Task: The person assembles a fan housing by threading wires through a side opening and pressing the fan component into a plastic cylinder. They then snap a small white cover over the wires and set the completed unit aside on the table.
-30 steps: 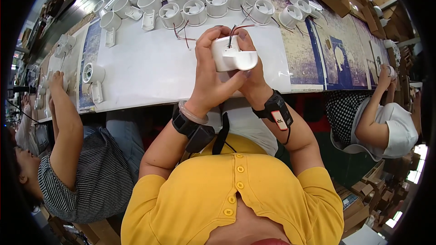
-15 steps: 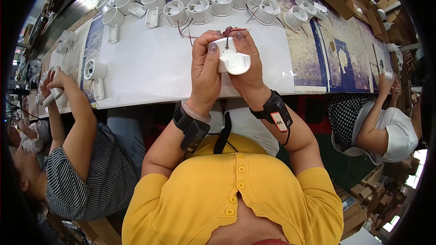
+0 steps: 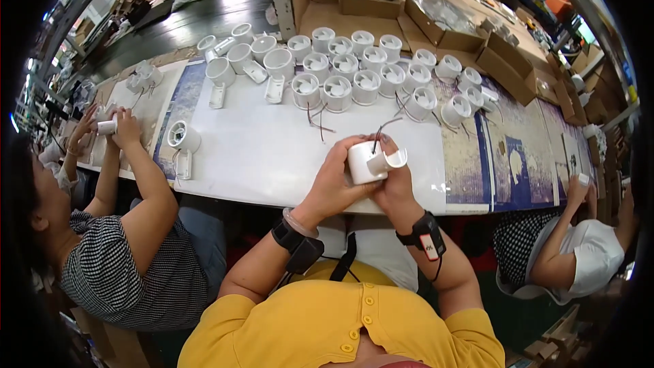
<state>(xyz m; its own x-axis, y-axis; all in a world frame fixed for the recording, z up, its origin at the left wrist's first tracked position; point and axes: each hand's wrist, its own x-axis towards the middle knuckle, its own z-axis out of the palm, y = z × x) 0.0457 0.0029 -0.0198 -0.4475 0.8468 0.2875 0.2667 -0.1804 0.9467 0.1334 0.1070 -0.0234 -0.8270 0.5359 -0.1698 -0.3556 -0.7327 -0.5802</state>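
Between both hands, just above the front of the table, I hold a white plastic fan housing (image 3: 361, 166) with a round body and a short trough-shaped neck pointing right. Dark thin wires (image 3: 383, 131) rise from the base of the neck. My left hand (image 3: 336, 176) wraps the left side of the body, its thumb underneath. My right hand (image 3: 397, 191) closes on it from the right, below and behind the neck. The inside of the round body is turned away from me.
White fan housings with blades (image 3: 337, 91) stand in rows beyond my hands, several trailing wires. Necked housings (image 3: 278, 63) stand left of them; another housing (image 3: 182, 136) sits alone nearer. Cardboard boxes (image 3: 505, 61) line the far right. Co-workers sit on both sides, their hands (image 3: 122, 126) holding parts.
The fan housing has been turned so its neck, which pointed toward me, points right. Both hands have shifted their hold around it. The view has tilted up, showing more of the table's far side.
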